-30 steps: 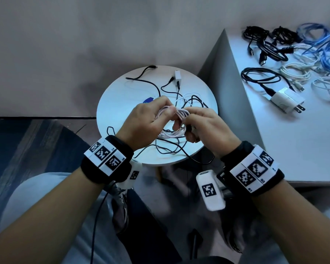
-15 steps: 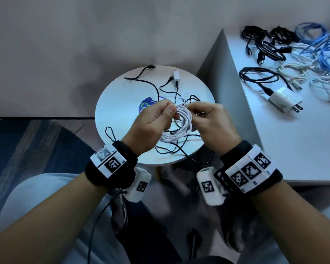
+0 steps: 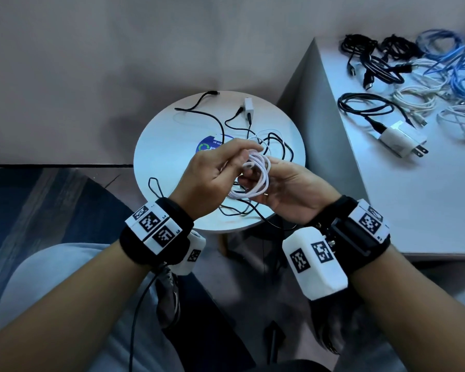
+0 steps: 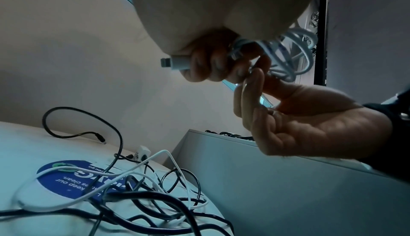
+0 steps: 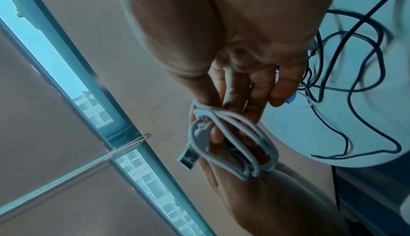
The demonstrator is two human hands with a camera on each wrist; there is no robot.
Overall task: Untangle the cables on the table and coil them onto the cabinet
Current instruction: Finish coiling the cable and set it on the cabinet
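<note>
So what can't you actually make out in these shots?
- Right hand grip on white coil: head view, left hand covers it.
- Cabinet cables: cut off by head view's right edge.
- Sticker text: partly under cables, left wrist view.

Round table [image 3: 167,146]: tangled cables [image 3: 277,146]; cabinet [image 3: 414,205]: coiled cables [image 3: 414,73]

Two hands [image 3: 212,170], one white coil [image 3: 255,178], one round table [image 3: 161,157]
</note>
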